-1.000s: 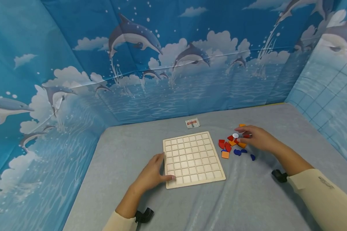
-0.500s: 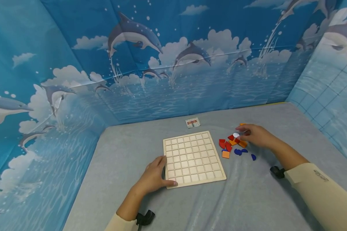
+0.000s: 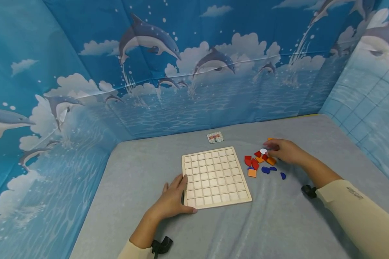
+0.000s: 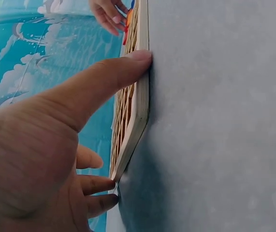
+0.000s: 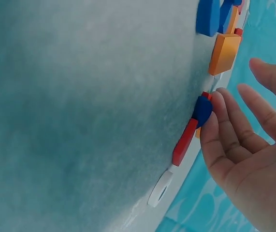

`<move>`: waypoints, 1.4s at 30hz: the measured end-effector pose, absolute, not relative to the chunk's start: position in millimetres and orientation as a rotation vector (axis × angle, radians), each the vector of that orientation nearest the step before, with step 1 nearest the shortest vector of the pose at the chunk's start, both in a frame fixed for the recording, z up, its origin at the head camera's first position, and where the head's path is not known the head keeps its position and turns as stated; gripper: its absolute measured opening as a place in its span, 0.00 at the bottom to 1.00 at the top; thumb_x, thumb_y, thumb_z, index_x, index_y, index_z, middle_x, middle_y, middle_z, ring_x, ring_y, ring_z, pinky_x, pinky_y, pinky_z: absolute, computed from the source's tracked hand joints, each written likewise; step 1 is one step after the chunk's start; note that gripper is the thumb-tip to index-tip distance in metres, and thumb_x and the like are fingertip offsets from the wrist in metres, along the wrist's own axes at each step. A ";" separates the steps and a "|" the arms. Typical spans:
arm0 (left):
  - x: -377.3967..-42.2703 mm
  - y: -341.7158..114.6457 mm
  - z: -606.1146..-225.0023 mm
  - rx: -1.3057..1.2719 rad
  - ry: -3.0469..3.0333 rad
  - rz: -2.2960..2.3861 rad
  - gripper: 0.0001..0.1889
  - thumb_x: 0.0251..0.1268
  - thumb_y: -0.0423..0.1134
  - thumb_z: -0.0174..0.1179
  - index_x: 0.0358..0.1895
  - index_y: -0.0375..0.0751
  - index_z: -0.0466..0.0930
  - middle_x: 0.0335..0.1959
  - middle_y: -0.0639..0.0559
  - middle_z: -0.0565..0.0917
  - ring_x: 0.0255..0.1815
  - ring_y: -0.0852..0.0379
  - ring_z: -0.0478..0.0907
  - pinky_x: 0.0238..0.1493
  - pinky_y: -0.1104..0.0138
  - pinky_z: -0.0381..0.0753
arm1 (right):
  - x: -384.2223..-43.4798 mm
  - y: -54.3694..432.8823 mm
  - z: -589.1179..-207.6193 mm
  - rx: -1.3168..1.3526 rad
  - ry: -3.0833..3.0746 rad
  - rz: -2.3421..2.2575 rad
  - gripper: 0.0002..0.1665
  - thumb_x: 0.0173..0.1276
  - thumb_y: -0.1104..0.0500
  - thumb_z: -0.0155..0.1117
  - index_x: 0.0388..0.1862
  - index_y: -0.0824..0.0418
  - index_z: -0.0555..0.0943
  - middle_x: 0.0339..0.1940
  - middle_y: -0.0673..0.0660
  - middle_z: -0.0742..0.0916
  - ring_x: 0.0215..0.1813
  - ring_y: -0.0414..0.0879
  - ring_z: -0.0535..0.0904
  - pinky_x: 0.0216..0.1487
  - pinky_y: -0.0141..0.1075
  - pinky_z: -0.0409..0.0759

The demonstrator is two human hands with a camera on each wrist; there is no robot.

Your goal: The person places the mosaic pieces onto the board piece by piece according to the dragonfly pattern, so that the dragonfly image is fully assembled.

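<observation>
My left hand [image 3: 170, 199] lies at the near left corner of a light wooden grid board [image 3: 216, 176]. Its thumb touches the front edge and the fingers reach along the left side, as the left wrist view also shows. To the right, my right hand [image 3: 286, 150] is over a loose pile of small coloured pieces. In the right wrist view its loosely bent fingers meet a blue piece [image 5: 203, 110], beside a red piece [image 5: 185, 142]. A white round piece [image 3: 263, 151] lies near those fingertips. What is under the palm is hidden in the head view.
A small printed pattern card [image 3: 215, 137] lies behind the board. Orange square [image 3: 251, 173], red quarter-round [image 3: 248, 160] and blue half-round [image 3: 283, 176] pieces lie right of the board. Grey cloth [image 3: 142, 162] covers the table; a dolphin-print curtain [image 3: 181, 90] hangs behind and at the sides.
My left thumb has slid off the board's surface to its front edge. The right hand has shifted slightly among the pieces, its fingers drawing in a little.
</observation>
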State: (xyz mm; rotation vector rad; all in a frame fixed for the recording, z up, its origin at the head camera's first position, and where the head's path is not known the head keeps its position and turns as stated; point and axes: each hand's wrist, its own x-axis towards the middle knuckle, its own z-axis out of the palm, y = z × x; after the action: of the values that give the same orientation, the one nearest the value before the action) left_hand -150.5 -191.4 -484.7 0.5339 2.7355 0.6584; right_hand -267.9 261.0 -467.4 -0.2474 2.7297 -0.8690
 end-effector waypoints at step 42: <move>-148.1 -195.9 -493.8 0.528 2.723 0.718 0.64 0.52 0.67 0.71 0.82 0.35 0.45 0.85 0.41 0.45 0.85 0.43 0.44 0.79 0.34 0.35 | -275.9 257.9 -477.5 -0.263 2.728 -0.874 0.12 0.71 0.62 0.64 0.51 0.66 0.81 0.43 0.61 0.84 0.43 0.52 0.78 0.43 0.41 0.82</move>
State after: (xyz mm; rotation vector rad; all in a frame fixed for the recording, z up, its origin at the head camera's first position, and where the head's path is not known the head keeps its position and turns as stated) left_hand -148.1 -195.9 -493.8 0.5277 2.7229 0.7178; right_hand -275.9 257.9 -477.5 -0.2627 2.7284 -0.8735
